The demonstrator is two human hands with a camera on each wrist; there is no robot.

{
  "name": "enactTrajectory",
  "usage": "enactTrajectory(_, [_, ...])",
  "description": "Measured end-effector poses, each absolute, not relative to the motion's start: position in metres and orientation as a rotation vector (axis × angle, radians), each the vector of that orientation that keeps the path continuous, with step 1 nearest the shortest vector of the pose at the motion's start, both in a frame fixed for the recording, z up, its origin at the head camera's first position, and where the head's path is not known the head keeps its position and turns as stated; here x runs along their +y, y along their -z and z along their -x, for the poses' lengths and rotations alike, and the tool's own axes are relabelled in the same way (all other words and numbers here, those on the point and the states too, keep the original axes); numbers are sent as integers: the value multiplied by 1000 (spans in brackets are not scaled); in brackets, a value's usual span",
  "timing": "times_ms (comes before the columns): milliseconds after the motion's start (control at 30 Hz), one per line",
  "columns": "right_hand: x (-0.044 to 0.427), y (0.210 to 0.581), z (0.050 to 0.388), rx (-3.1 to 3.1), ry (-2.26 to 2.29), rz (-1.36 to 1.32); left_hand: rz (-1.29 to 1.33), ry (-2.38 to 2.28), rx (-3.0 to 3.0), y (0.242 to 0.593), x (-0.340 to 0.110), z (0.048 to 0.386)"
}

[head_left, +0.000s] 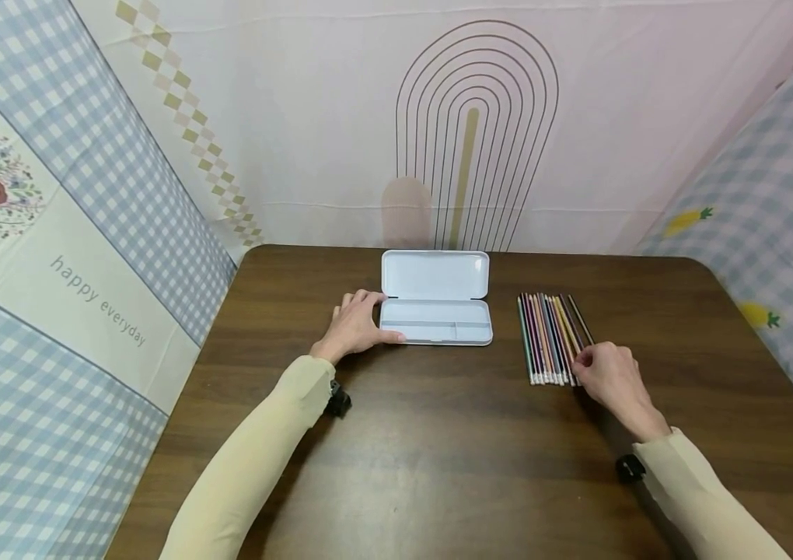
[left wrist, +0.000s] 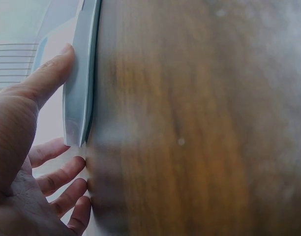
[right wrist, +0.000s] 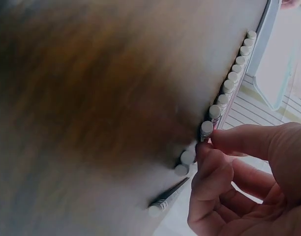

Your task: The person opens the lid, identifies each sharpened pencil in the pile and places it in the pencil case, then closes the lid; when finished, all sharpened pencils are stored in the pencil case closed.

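Note:
A white pencil case stands on the table with its lid raised at the back and its compartments bare. My left hand holds the case's left end, the thumb at the front corner and the index finger by the hinge. To the right of the case lies a row of colored pencils, side by side, with white erasers toward me. My right hand is at the row's near right end. Its thumb and index finger pinch one pencil by the eraser end, as the right wrist view shows.
The brown wooden table reaches back to a white patterned cloth. Checked blue cloths hang at the left and right. One dark pencil lies slanted at the row's right side, apart from the others.

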State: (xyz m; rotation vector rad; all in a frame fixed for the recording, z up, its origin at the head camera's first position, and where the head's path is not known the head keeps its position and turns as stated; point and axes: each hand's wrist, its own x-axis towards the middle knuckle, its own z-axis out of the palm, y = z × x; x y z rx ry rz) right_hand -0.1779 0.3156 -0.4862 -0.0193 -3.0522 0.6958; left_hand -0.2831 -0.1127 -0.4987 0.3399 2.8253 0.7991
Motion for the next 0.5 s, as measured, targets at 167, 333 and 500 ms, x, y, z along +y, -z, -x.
enactTrajectory(167, [314,484,177,-3087,-688,66,-340,-797,2829,499,-113,284])
enactTrajectory(333, [313,483,176,-3117,-682,114,-342,-800,2824,499,-113,284])
enactTrajectory(500, [311,484,177,-3101,-663,114,-344,-800,2825,499,-113,285])
